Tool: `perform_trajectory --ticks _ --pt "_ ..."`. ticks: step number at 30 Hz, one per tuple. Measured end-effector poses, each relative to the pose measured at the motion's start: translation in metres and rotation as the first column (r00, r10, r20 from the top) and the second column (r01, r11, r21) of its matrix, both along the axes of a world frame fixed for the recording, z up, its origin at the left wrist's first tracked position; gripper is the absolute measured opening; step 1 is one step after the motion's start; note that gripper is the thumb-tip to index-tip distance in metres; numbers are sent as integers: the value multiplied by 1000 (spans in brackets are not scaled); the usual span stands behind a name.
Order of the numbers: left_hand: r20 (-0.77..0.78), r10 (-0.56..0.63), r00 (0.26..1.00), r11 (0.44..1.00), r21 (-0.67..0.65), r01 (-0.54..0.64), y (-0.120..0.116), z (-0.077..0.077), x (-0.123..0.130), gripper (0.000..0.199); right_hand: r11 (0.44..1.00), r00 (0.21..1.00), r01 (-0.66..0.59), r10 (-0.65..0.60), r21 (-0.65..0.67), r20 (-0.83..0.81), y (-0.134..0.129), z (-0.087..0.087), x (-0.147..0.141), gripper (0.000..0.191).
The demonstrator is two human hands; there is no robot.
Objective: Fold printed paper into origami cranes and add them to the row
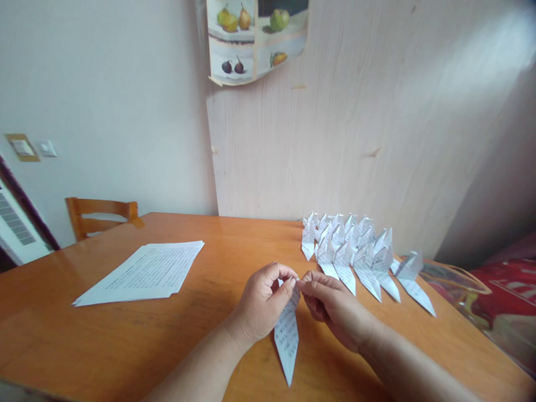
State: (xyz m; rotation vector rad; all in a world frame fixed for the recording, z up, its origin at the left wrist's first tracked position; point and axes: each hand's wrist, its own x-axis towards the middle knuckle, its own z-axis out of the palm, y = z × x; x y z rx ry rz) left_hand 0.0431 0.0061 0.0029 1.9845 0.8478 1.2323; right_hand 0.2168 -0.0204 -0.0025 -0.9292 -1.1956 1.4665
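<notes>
Between my two hands is a folded paper figure (287, 335), made from white printed paper, its long pointed end hanging down toward me over the table. My left hand (263, 301) is closed, thumb and forefinger pinching the upper end of the paper. Right beside it, my right hand (330, 298) pinches the same top tip, its other fingers curled in. The fingers hide most of the upper folds. Beyond my right hand stand several finished-looking folded paper figures (363, 259) of the same printed paper, set in rows with upright points and long tails.
A stack of printed sheets (142, 272) lies on the left of the wooden table (234, 245). A wooden chair (103, 209) is at the far left. Past the right edge is a clear plastic bag (456, 279) beside something red. Fruit pictures (257, 36) hang on the wall.
</notes>
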Motion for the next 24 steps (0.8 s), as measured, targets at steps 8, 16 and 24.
perform_trajectory --ticks 8,16,24 --pt "2 -2 1000 1000 10 2 0 1 0 13 1000 1000 -14 14 -21 -11 -1 1 0 32" --pt "16 0 1000 1000 13 -1 0 1 1 11 1000 1000 -19 18 -23 -23 -1 2 -1 31" --pt "11 -11 1000 1000 16 11 0 1 0 11 999 999 -35 35 -18 -37 -1 -1 0 31"
